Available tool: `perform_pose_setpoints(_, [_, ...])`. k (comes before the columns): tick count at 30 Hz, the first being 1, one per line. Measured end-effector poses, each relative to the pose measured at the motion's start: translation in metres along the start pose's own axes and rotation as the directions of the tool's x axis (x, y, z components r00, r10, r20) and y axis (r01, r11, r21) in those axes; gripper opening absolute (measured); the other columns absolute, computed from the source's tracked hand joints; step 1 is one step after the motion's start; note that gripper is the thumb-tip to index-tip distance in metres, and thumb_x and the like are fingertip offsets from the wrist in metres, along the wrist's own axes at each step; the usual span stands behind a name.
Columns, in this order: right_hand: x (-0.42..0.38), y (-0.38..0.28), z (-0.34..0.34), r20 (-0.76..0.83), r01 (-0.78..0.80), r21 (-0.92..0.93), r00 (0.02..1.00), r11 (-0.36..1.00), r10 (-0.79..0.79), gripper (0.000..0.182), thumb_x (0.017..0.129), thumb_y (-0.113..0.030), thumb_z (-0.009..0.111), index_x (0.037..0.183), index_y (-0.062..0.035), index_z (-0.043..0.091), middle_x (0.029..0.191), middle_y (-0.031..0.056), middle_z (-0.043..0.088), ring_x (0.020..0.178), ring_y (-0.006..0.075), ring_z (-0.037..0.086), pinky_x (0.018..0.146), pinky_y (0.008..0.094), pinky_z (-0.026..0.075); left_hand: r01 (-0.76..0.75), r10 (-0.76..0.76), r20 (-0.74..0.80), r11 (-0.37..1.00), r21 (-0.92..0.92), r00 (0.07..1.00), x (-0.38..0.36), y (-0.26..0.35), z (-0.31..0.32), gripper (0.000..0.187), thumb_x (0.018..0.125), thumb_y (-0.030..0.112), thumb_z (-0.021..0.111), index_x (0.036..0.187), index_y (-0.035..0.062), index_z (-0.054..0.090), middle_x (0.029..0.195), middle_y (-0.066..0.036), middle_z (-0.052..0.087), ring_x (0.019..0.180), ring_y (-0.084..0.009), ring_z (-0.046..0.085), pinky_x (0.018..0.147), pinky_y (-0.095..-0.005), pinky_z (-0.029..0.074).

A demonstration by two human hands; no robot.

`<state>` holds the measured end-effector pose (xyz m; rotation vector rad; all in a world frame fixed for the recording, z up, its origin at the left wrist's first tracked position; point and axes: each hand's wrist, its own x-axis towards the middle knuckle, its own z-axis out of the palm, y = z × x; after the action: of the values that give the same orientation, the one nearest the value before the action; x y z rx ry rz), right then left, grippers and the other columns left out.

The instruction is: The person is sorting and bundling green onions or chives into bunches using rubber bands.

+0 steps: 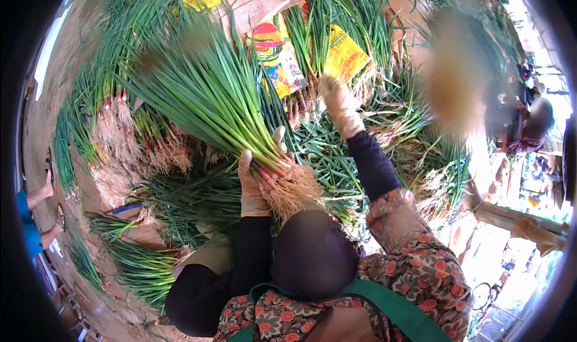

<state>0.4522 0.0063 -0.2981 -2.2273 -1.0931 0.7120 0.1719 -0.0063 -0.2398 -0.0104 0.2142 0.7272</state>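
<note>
My left hand (255, 184), in a pale work glove, is closed around the lower stalks of a large bunch of spring onions (210, 93). Their long green leaves fan toward the upper left, and the tangled roots (294, 192) hang over the palm side. Farther out, my right hand (341, 105), also gloved, has its fingers curled beside a yellow printed bag (345, 54) and the stalks of another pile of spring onions (309, 27). Whatever those fingers grip is too hidden to make out.
More spring onions (114, 117) lie heaped at the left, roots toward me. Loose green leaves (324, 156) cover the ground ahead. Another person's bare feet (48, 189) show at the far left. A wooden beam (517, 219) runs at the right. Blurred smears hide parts of the view.
</note>
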Motion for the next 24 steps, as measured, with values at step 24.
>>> perform_pose_setpoints(24, [0.038,-0.095,-0.032,-0.019,0.531,-0.759,0.560,0.377,-0.828,0.055,0.078,-0.031,0.060,0.128,-0.0134,0.046,0.125,0.0151,0.050,0.112,0.0289,0.049,0.093,0.0396,0.040,-0.318,0.299,0.144,0.939,0.130,0.943,-0.007,0.047,0.034,0.062,0.086,0.044,0.055,0.130,0.0062,0.033,0.104,-0.006,0.048,0.101,-0.0220,0.047,0.092,-0.0470,0.038])
